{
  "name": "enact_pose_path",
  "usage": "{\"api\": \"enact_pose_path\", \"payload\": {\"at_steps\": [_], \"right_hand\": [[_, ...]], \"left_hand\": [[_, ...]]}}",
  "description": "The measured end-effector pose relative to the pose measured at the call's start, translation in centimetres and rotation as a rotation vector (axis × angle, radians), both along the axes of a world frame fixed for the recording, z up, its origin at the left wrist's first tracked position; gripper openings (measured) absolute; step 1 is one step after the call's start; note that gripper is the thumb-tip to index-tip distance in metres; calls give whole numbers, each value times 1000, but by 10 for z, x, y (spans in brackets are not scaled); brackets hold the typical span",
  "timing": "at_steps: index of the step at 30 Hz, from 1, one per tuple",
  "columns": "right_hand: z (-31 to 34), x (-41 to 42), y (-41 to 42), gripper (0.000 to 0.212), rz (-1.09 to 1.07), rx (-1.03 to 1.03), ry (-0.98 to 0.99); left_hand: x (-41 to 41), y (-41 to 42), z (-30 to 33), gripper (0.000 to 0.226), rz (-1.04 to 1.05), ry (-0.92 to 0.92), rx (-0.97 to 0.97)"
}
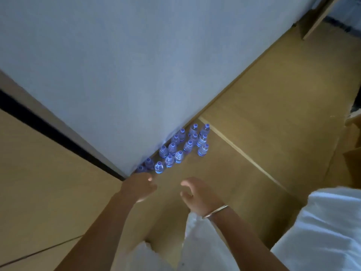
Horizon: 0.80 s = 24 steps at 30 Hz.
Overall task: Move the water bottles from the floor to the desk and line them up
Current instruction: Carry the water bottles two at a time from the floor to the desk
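The head view looks down on a smooth tan floor [263,106] that looks like wood, with a pale straight seam running across it. A group of small water bottles [175,148] stands upright on this floor, just beyond both hands and tight against the foot of a flat, matte grey-white wall [136,65]. The bottles are of clear plastic, round in shape, with blue caps and a band of label low on the body; the writing on the labels is too small and blurred to read. The left hand [139,185] is stretched toward the nearest bottles, its fingers loosely curled, and it holds nothing. The right hand [197,192] hangs beside it with fingers spread and bent, also holding nothing. A thin metal bangle [214,211] sits on the right wrist. White cloth [322,227] shows below the right arm.
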State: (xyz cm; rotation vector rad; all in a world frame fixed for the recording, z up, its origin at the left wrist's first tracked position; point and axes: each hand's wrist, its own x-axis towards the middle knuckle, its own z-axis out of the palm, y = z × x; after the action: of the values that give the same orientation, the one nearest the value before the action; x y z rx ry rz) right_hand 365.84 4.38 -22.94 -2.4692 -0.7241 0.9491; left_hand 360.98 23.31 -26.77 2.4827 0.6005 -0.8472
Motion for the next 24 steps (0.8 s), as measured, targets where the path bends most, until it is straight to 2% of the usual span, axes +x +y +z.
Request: {"api": "enact_pose_path", "payload": {"at_steps": [4,10,16,21,24], "right_hand": [[-42,56,-1,66,141,-9,-1],[-130,118,23,48,335,-83,67],[-279,151,53,50,398,-91,84],[-415,171,78,66,244,-61,143],[-495,177,97,72,151,-24,171]], "left_hand": [[49,2,-49,37,345,23,-68],[83,-15,-153,59,922,-78,-171],[82,-14,-294,73,1048,19,-128],[89,19,-427,76,1214,-23,-85],[93,41,-503,104,1269,-91,-116]]}}
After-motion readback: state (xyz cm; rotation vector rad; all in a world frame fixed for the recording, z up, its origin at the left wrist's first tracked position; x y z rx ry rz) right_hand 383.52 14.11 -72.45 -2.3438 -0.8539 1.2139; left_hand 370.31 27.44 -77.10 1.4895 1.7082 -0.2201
